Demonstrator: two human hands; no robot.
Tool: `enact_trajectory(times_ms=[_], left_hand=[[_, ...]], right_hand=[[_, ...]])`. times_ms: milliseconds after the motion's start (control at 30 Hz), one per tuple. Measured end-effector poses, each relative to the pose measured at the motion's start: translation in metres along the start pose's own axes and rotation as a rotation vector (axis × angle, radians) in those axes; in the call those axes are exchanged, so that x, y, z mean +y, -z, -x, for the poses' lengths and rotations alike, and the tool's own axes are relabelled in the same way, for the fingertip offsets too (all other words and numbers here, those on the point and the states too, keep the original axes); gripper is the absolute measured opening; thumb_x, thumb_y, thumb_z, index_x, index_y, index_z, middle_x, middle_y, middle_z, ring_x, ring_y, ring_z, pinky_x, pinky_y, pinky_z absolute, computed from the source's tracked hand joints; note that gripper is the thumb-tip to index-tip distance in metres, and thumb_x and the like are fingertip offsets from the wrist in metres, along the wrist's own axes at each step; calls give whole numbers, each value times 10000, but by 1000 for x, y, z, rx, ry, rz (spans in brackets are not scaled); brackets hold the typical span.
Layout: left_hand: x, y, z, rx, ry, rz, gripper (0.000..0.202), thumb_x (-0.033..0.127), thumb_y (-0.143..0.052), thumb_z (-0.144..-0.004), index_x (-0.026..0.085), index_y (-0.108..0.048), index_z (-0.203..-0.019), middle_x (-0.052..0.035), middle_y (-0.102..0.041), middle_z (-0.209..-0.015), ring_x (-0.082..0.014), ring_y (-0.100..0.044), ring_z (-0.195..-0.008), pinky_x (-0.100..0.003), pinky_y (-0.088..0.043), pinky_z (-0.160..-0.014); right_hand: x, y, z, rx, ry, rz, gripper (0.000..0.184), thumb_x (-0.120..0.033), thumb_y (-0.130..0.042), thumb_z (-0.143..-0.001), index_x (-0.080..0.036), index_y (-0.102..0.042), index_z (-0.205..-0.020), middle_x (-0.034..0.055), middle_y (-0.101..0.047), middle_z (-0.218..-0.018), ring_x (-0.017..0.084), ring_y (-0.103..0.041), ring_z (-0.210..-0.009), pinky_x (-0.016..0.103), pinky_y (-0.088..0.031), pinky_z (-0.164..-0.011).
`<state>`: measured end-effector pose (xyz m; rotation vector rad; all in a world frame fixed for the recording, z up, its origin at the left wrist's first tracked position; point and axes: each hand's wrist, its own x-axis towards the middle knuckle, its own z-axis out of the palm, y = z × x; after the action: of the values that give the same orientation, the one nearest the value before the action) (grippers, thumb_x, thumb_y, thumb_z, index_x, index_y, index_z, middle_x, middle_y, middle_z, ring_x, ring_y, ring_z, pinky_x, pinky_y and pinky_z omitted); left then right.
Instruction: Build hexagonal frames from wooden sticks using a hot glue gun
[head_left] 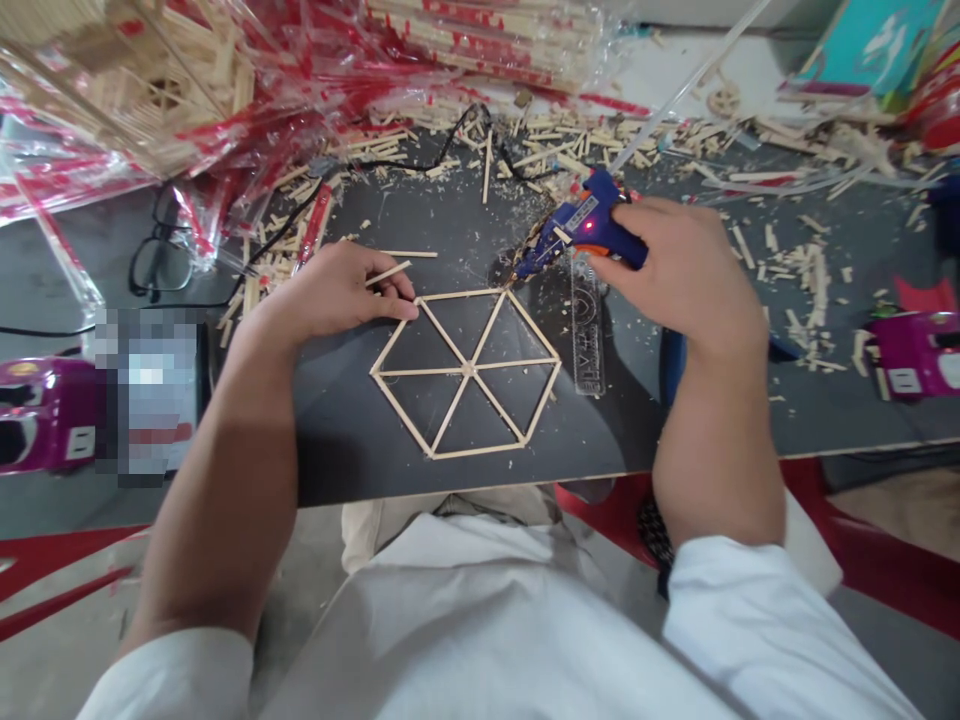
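Observation:
A flat six-sided frame of thin wooden sticks with spokes meeting at its middle lies on the dark table. My right hand grips a blue hot glue gun with a small red light lit. Its nozzle points down at the frame's upper right corner, touching or nearly so. At the upper left corner is my left hand, its thumb against the frame. A short wooden stick is pinched in its fingers. Another stick lies just beyond that hand.
A clear plastic stencil ruler lies right of the frame. Stick offcuts and red-and-clear wrappers cover the back and sides. A black cable crosses behind. Eyeglasses and a blurred-out device sit at left.

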<state>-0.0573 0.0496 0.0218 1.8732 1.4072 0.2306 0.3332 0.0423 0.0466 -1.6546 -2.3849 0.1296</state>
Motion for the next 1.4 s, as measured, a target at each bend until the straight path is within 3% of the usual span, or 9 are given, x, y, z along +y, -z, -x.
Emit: enact_trajectory(times_ms=[233, 433, 833, 1267, 1400], left_hand=[[-5, -1, -2, -16, 6, -13, 395, 626, -869, -762, 287, -853, -965, -17, -727, -774, -167, -591, -695, -328, -389, -626], [-3, 0, -2, -17, -8, -12, 363, 598, -877, -768, 289, -861, -960, -18, -730, -783, -169, -608, -710, -328, -406, -644], [9, 0, 4, -2, 22, -8, 331, 491, -875, -784, 228, -864, -986, 24, -716, -755, -123, -556, -702, -293, -376, -668], [7, -1, 2, 11, -4, 0, 349, 474, -869, -792, 190, -863, -995, 16, -721, -742, -119, -561, -689, -286, -379, -662], [-2, -3, -1, 14, -23, -2, 399, 547, -874, -771, 217, -865, -996, 1, -736, -772, -145, -592, -703, -302, -401, -654]], right_hand=[[12, -4, 1, 5, 36, -59, 312, -494, -684, -967, -270, -478, -898, 142, -718, -1026, 353, -679, -1031, 565, -562, -1000], [13, -8, -2, -27, 13, 0, 282, -398, -734, -938, -255, -496, -892, 163, -720, -1046, 362, -691, -1015, 555, -553, -944], [25, -23, -6, 2, 95, -166, 324, -557, -727, -954, -253, -634, -891, 76, -625, -798, 317, -642, -871, 460, -539, -857], [36, -28, -7, -6, 76, -195, 292, -447, -805, -900, -250, -606, -820, 66, -602, -772, 314, -645, -858, 456, -511, -856], [34, -24, -6, -31, 38, -185, 300, -455, -792, -906, -251, -593, -813, 70, -604, -791, 310, -643, -853, 450, -492, -841]])
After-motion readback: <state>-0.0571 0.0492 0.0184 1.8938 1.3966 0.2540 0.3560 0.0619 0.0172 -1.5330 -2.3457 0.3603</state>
